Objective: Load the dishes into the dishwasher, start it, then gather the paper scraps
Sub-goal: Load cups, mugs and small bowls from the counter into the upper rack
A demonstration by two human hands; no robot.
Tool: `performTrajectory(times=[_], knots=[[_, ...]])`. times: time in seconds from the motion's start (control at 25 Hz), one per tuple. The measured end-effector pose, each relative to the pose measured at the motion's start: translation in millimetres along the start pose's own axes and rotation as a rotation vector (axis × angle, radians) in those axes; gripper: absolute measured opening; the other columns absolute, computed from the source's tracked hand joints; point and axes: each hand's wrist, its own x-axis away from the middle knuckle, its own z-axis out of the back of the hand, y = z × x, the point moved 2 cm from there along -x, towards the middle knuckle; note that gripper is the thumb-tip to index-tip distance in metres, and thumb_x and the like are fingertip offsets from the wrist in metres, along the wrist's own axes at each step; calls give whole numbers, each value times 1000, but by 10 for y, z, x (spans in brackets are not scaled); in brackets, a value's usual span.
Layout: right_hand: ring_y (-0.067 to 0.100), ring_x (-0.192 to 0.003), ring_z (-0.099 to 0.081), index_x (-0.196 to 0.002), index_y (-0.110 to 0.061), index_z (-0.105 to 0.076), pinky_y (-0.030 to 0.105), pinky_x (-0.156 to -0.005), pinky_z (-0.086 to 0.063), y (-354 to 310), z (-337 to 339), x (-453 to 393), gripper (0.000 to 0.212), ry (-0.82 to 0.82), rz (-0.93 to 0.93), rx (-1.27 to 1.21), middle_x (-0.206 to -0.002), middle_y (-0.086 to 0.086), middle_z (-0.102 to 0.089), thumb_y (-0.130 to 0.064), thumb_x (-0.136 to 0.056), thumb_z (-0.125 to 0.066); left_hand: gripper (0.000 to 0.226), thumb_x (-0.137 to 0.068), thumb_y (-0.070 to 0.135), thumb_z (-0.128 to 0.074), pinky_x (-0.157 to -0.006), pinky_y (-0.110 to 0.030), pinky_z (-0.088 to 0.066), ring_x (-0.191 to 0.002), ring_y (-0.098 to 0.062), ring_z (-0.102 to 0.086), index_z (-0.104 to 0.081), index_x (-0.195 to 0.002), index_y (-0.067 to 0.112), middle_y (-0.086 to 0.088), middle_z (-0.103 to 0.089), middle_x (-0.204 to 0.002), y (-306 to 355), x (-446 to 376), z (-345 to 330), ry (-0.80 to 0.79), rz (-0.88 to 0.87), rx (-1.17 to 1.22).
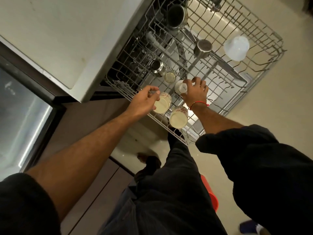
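The dishwasher's upper wire rack (264, 68) is pulled out in front of me. My right hand (194, 92) grips a small white cup (180, 88) turned on its side over the rack's near part. My left hand (144, 101) holds the side of a floral glass (162, 104) standing upside down in the rack. A second floral glass (178, 117) stands upside down just right of it. Further back sit a small clear glass (169, 77), steel tumblers (203, 47) (157, 67), a steel pot (176, 15) and a white plastic container (236, 48).
The white countertop (59, 39) runs along the left, above dark cabinet fronts (88, 192). Beige floor (279, 107) lies to the right. An orange object (211, 194) shows behind my legs. The lower rack with plates (174, 53) is visible through the wires.
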Motion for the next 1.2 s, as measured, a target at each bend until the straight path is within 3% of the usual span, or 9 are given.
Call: performTrajectory(times=[0.28,0.44,0.6,0.72,0.92,1.0,1.2], knots=[[35,-125,-33,-143,-30,-37,56,-105,-31,15,139,-104,74,-164,53,7,-138,12,-36,-37,-79,-74,35,-106,34,-49,-50,-7,-45,-94,-13,-64,-55,-136,17,-2,-67,-118,-27,96,-42,34,-45,9],[32,-120,-38,-138,-23,-47,49,-101,-34,-145,393,76,49,39,101,-122,-131,11,-44,-32,-92,-60,27,-105,31,-52,-53,-9,-47,-90,-12,-66,-59,-129,20,-2,-68,-116,-111,276,60,110,-105,33],[14,-102,-54,-120,-15,-61,36,-87,-49,-779,734,497,26,156,432,-431,-113,5,-61,-26,-103,-46,23,-104,27,-55,-72,-21,-57,-90,-12,-68,-64,-124,22,4,-70,-105,-321,628,335,315,-248,-18],[7,-90,-61,-114,-17,-64,26,-80,-52,-1457,940,854,23,72,687,-555,-105,-1,-69,-25,-103,-46,22,-103,23,-56,-77,-19,-55,-87,-5,-67,-67,-121,24,8,-71,-102,-577,985,578,506,-312,-49],[11,-101,-61,-117,-9,-66,20,-93,-44,-2552,1102,1307,25,-171,1005,-582,-113,4,-68,-5,-96,-54,25,-100,14,-59,-87,-19,-53,-98,-7,-64,-65,-124,16,2,-66,-117,-1183,1696,961,845,-312,-3],[4,-98,-58,-119,-7,-65,14,-94,-42,-2936,1111,1494,28,-260,1080,-586,-111,1,-67,0,-94,-55,26,-100,12,-60,-86,-19,-53,-97,-8,-63,-64,-125,14,0,-64,-118,-1461,2002,1085,962,-294,49],[9,-80,-63,-116,-14,-65,20,-78,-51,-3878,966,2085,27,-393,1200,-571,-94,-2,-66,-4,-93,-56,27,-99,10,-62,-86,-28,-56,-96,-12,-64,-64,-126,12,-2,-63,-118,-2161,2735,1295,1238,-168,234]])
